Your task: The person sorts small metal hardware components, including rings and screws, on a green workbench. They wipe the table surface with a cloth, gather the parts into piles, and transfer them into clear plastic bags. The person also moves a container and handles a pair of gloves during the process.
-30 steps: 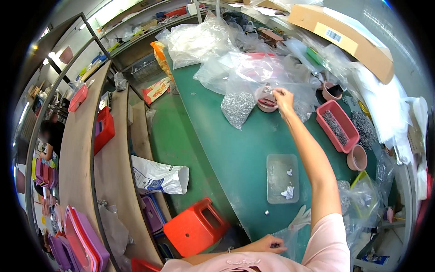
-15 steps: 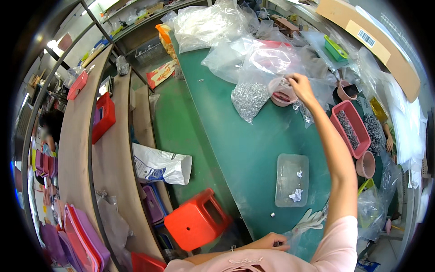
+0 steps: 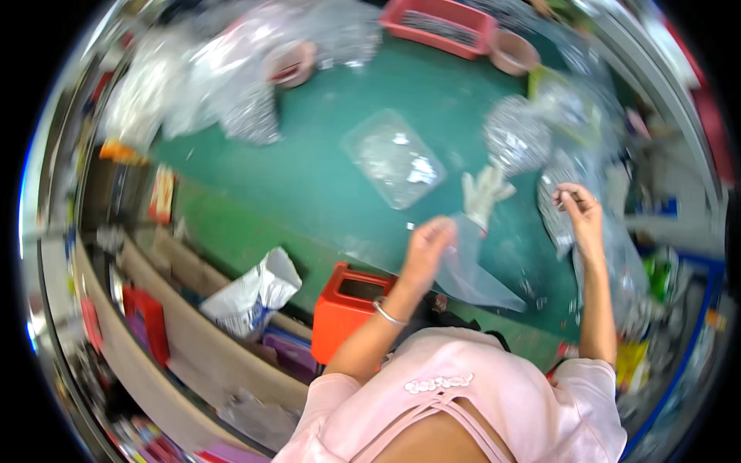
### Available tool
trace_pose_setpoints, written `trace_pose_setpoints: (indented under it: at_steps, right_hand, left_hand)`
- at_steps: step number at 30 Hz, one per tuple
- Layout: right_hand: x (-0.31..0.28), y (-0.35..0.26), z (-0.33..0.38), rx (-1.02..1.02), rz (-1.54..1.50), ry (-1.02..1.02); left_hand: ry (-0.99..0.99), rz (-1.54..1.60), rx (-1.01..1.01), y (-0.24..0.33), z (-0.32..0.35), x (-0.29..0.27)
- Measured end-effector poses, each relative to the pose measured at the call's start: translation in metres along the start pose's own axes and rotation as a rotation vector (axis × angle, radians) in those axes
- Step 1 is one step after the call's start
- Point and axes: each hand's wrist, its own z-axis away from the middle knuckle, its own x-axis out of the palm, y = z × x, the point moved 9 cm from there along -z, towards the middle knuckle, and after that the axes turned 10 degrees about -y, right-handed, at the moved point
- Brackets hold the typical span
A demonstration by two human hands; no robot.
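Note:
My left hand, a bangle at its wrist, is closed on the edge of a clear plastic bag, which hangs over the green table. Farther right, the fingers of my right hand are pinched together; something small and dark may be between them, but blur hides what. That hand is beside a clear bag of small metal parts. A whitish work glove lies beyond the plastic bag. Left of the glove is a clear shallow tray with crumpled white scraps in it.
A second bag of metal parts lies beyond the glove. At the far side are a pink rectangular bin, a pink round tub and another tub near heaped plastic bags. A red stool stands at the table's near edge.
The view has swung to the right. My right hand has left the far tub and bag of metal parts for the right side. My left hand has come up with the plastic bag.

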Motion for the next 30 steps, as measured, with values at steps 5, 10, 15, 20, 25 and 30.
trace_pose_setpoints:
  at_steps: [5,10,15,20,25,30]
  right_hand:
    - [-0.022,0.167,0.120,0.190,0.122,0.141]
    - [-0.005,0.238,0.196,0.436,0.643,0.239]
    - [0.026,0.254,0.225,0.256,0.812,0.468]
    - [0.052,0.237,0.187,-0.010,0.604,0.351]
    - [0.047,0.223,0.188,-0.024,0.758,0.348]
    - [0.067,0.235,0.173,-0.013,0.764,0.190]
  left_hand:
    - [-0.183,0.295,0.013,0.001,0.001,0.065]
    - [-0.026,0.399,0.233,0.068,0.059,0.073]
    - [0.478,0.296,0.446,0.072,0.120,0.032]
    - [0.277,0.198,0.326,0.045,0.164,0.020]
    - [0.438,-0.138,0.070,-0.021,0.207,-0.007]
    - [0.456,-0.440,-0.162,-0.121,0.226,-0.078]
